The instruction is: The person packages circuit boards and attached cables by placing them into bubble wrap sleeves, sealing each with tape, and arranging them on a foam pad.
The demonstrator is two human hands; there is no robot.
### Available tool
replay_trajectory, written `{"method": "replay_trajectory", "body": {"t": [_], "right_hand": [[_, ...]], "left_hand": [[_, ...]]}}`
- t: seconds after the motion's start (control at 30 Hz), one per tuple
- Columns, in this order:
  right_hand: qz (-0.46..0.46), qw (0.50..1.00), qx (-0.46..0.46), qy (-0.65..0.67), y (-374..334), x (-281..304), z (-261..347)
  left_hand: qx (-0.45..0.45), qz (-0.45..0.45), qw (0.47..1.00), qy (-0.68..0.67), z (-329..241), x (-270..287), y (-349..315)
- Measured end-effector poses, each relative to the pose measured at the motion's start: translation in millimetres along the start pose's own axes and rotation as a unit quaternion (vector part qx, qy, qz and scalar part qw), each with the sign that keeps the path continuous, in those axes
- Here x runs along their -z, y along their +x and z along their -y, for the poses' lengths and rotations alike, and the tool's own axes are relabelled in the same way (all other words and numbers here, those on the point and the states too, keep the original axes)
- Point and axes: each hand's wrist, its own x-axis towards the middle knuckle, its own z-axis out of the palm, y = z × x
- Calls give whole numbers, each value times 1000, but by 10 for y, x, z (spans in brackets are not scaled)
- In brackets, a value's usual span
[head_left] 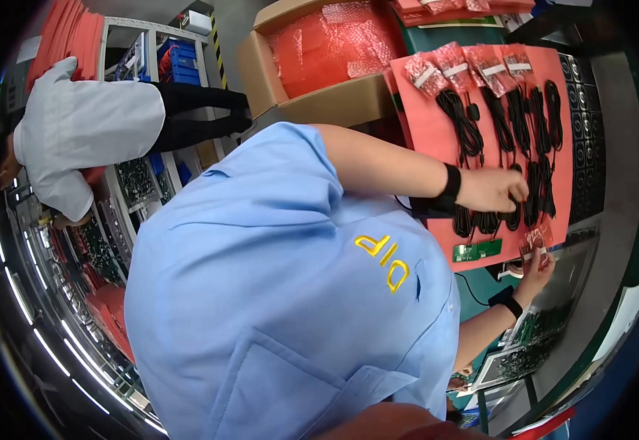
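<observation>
My left hand [490, 189], with a black wrist strap, reaches over a pink foam sheet [428, 132]. Its fingers are closed around part of a coiled black cable [513, 213]. More bundled black cables [460, 121] lie in rows on the sheet. By the lower edge of the sheet, my right hand [538, 270] has its fingers closed on a small red bubble-wrap bag [535, 239] with a white label. Several similar red bags [493, 70] lie along the sheet's upper end. Green circuit boards [477, 251] rest near its lower edge, beside the cables.
An open cardboard box [312, 106] with red bubble wrap stands above the sheet. Black square parts with round rings [585, 139] line its right side. Below are frames with green boards [514, 363]. At far left, a person in white [92, 117] stands by shelving [151, 29].
</observation>
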Motion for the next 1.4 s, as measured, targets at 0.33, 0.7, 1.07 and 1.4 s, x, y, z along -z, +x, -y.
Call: {"method": "replay_trajectory", "body": {"t": [0.33,0.7,1.07,1.4], "right_hand": [[-177,967,-53,-175,-222,-408,390],[-60,988,13,-141,-311,-558,816],[0,995,27,-101,-389,-694,965],[-25,997,72,-15,-327,-763,1075]], "left_hand": [[293,-494,700,424,1638,3594,-1462],[328,-356,711,511,1999,3765,-1822],[362,-388,738,417,2119,4001,-1822],[228,-495,695,469,624,3598,-1417]]}}
